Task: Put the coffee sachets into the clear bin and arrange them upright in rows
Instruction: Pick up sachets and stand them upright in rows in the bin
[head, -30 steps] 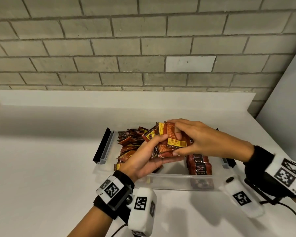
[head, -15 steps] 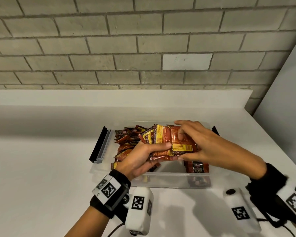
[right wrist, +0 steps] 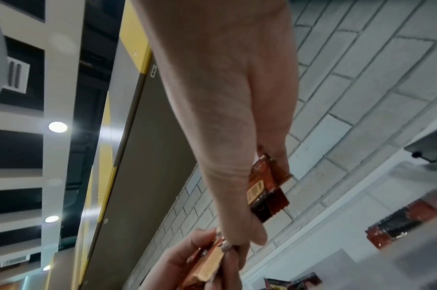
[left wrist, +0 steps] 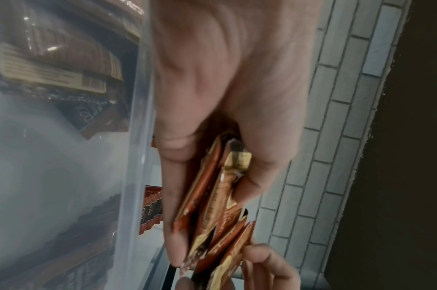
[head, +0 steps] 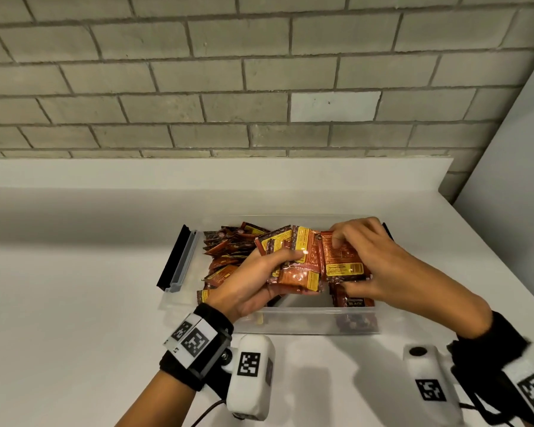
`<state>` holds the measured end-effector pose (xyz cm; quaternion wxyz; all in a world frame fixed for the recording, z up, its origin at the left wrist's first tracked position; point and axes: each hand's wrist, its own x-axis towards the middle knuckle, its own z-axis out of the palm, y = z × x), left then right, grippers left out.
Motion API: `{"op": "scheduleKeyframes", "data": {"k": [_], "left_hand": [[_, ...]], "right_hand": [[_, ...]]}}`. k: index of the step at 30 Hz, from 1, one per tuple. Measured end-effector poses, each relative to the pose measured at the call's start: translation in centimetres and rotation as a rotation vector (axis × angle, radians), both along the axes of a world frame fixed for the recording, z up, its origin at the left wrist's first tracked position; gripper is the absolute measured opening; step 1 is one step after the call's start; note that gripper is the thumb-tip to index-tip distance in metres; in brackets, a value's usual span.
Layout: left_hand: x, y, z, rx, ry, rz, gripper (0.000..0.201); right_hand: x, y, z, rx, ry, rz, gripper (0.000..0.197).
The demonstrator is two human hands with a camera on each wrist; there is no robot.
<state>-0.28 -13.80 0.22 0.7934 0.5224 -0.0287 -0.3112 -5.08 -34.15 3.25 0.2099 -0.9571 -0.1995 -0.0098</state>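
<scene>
A clear bin (head: 302,322) stands on the white counter and holds a loose heap of brown and orange coffee sachets (head: 228,251) on its left side. A short upright row of sachets (head: 353,300) stands at its right end. Above the bin, my left hand (head: 259,278) grips a fanned bundle of sachets (head: 299,266), seen edge-on as the bundle (left wrist: 220,206) in the left wrist view. My right hand (head: 373,260) pinches one orange sachet (head: 341,260) at the bundle's right edge, thumb below and fingers on top; this sachet (right wrist: 267,192) also shows in the right wrist view.
The bin's lid (head: 179,260), with a black edge, lies on the counter against the bin's left end. A brick wall rises behind a low white upstand. A white side panel (head: 512,186) closes off the right. Bare counter (head: 68,303) stretches to the left.
Both hands have lifted slightly with the bundle. My right hand has drawn one sachet to the right, apart from the bundle in my left hand.
</scene>
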Motion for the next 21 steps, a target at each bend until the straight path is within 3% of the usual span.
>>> {"op": "scheduleKeyframes", "data": {"k": [6, 12, 15, 18, 21], "left_hand": [[0.2, 0.1, -0.3, 0.051, -0.04, -0.019, 0.039], [0.4, 0.1, -0.6, 0.097, -0.062, -0.05, 0.029], [0.4, 0.0, -0.5, 0.121, -0.077, -0.098, 0.025], [0.2, 0.0, -0.3, 0.132, -0.102, -0.138, 0.021], [0.0, -0.1, -0.3, 0.107, -0.092, -0.125, 0.025]], "right_hand": [[0.1, -0.1, 0.8, -0.174, -0.073, 0.06, 0.05], [0.4, 0.1, 1.4, -0.259, -0.191, 0.192, 0.062], [0.7, 0.3, 1.8, -0.329, -0.108, 0.312, 0.065], [0.9, 0.4, 2.2, -0.443, -0.027, 0.363, 0.054], [1.0, 0.8, 2.2, -0.399, -0.012, 0.361, 0.048]]}}
